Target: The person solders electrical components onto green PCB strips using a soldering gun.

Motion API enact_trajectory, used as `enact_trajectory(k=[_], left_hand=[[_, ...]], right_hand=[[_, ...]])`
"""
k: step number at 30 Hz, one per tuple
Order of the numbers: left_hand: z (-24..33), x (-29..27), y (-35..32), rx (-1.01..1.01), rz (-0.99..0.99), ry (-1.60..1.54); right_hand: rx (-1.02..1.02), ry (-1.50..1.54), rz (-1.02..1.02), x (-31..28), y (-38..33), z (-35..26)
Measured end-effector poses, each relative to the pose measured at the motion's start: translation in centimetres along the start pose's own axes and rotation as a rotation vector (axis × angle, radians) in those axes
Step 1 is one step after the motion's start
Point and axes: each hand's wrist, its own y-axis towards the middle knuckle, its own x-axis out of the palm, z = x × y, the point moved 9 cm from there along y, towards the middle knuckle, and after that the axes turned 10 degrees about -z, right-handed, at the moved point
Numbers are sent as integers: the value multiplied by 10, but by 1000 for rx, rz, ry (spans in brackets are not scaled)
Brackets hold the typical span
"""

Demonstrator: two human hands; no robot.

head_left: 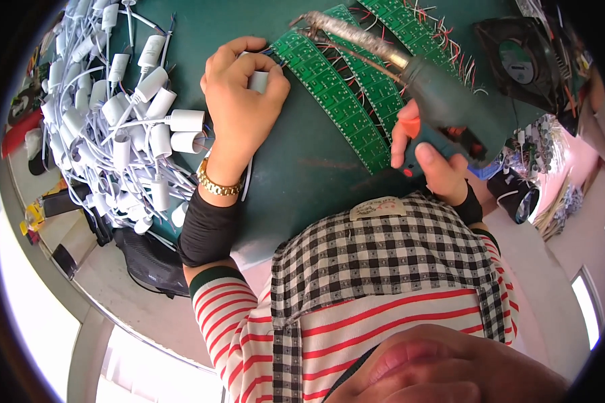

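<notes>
My left hand (242,101) is closed round a white cylindrical cable part (258,82), mostly hidden by the fingers. Dark wires come from it toward the far end of the nearest green circuit board strip (331,101). My right hand (438,173) grips a dark soldering gun (444,101) with an orange trigger, one finger on or beside that trigger. The gun's metal barrel slants to the upper left, and its tip hangs by the same strip end, close to the wires. From this view I cannot tell whether the tip touches the board.
A heap of white cylindrical parts with cables (124,124) covers the table's left side. Further board strips (413,30) with red and white wires lie beyond the nearest one. A black fan (516,64) stands at the far right of the green table (296,178).
</notes>
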Motion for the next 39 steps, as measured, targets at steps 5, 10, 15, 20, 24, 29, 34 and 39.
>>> enact_trajectory(k=[5, 10, 15, 20, 24, 29, 34, 39], left_hand=[[5, -2, -2, 63, 18, 5], [6, -1, -1, 133, 42, 33], [6, 0, -1, 170, 45, 24], [2, -1, -3, 147, 44, 16], [3, -3, -2, 141, 48, 37], [5, -4, 1, 147, 62, 34], [5, -4, -1, 163, 79, 43], [2, -2, -3, 122, 66, 23]], right_hand=[[63, -299, -151, 14, -14, 5], [193, -491, -219, 13, -22, 17], [209, -575, -157, 16, -20, 12], [154, -644, -164, 20, -13, 8], [182, -675, -102, 21, -6, 3], [117, -797, -65, 23, -2, -12], [234, -652, -126, 22, -10, 5], [193, -315, 41, 21, -14, -5]])
